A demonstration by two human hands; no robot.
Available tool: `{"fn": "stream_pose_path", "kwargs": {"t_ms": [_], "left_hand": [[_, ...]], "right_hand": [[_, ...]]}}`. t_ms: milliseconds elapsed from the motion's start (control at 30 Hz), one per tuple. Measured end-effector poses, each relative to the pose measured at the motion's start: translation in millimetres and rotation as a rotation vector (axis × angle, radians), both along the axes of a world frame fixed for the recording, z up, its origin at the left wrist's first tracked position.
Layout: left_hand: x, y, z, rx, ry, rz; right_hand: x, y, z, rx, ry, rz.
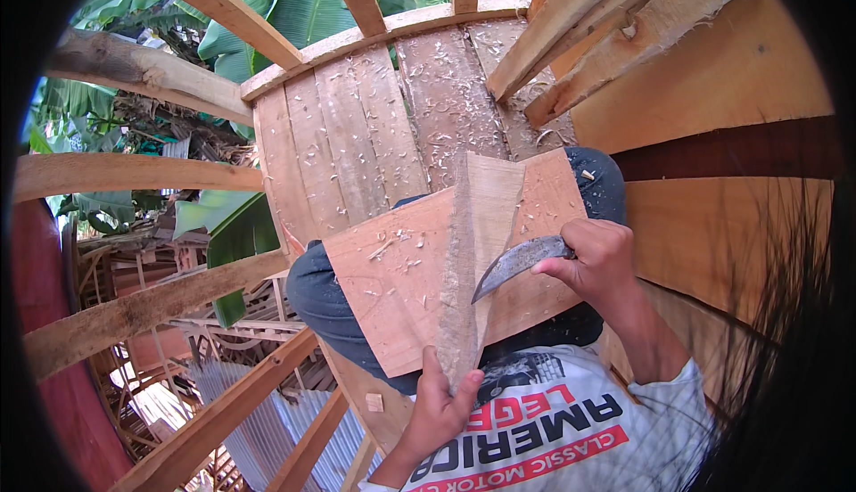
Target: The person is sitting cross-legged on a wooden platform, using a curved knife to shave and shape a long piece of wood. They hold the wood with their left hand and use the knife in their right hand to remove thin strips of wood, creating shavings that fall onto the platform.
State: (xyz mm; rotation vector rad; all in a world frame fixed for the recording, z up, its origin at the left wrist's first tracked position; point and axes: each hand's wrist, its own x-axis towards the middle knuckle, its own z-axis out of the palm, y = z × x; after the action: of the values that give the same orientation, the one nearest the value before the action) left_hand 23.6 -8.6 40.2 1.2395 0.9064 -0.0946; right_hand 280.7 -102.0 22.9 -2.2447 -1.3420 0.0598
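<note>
Right fingers (557, 268) are gripping a curved grey metal knife (521, 262), left fingers (465, 390) clamping a long brown wooden piece (460, 274) on a flat reddish wooden board (385, 296), the piece's right face looking pared, left face apparently unfinished.

- The board (379, 305) lies across the lap (312, 282), the wood piece (461, 278) on it.
- The left hand (446, 403) is at its near end.
- The knife (522, 265), in the right hand (596, 260), overlies its right side, perhaps touching.
- Planks (334, 135) lie beyond.
</note>
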Motion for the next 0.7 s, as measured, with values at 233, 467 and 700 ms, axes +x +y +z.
{"fn": "stream_pose_path", "kwargs": {"t_ms": [233, 467, 700], "left_hand": [[-3, -1, 1, 0.012, 0.000, 0.025], [-8, -10, 7, -0.006, -0.130, -0.079], [-1, 1, 5, -0.109, -0.014, 0.026]], "right_hand": [[7, 6, 2, 0.058, -0.102, -0.014], [64, -20, 1, 0.061, 0.002, -0.552], [-4, -5, 9, 0.101, 0.044, -0.077]]}}
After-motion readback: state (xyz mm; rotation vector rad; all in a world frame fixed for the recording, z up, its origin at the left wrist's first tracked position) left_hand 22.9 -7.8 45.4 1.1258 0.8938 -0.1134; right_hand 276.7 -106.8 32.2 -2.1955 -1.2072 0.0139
